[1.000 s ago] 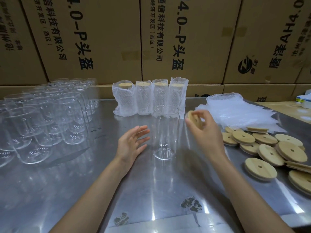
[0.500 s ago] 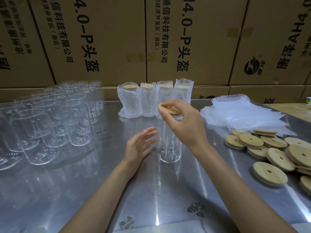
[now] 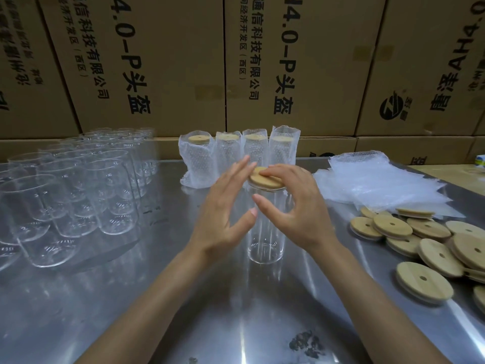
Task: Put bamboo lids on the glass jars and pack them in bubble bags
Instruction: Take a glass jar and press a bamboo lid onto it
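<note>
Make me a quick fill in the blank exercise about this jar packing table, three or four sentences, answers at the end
1. The right hand presses a bamboo ____ onto the jar.
2. Behind that jar stand ____ packed jars in bubble bags.
3. The loose lids lie on the table's ____ side.
4. The left hand has its fingers ____ beside the jar.

Missing words: lid; four; right; straight

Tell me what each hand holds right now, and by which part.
Right hand presses the bamboo lid by its top face onto the glass jar. Left hand holds nothing.
</note>
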A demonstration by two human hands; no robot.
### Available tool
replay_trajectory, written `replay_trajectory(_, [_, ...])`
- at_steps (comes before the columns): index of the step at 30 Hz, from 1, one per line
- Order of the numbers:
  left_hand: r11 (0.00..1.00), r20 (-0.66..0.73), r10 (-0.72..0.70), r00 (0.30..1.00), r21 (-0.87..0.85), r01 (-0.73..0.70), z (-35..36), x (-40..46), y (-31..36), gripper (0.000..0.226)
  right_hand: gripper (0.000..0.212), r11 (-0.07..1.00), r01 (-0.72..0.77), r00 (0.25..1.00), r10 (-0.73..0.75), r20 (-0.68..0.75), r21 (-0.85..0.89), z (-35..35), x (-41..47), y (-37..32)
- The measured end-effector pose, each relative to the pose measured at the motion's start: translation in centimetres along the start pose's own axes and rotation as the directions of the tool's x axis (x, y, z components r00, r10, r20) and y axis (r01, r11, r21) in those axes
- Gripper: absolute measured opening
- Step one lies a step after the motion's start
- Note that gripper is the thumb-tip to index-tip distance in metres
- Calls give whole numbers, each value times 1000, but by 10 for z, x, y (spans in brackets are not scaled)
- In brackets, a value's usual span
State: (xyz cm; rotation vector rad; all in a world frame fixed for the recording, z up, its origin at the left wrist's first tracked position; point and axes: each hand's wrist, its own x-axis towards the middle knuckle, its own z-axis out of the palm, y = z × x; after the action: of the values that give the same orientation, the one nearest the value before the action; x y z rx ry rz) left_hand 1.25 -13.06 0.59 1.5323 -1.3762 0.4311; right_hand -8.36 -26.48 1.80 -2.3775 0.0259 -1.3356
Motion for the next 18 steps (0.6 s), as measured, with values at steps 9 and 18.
replay_trajectory(9, [997,-30,27,999,-66,-29,13,-3,-7,64,32,998,-11,1000,12,-9,58,1,3,1])
replay_trajectory(18, [928,178,-317,932,-146,343,26,-27,-15,100,50,992,-48,993,59,-98,117,7,-19,24])
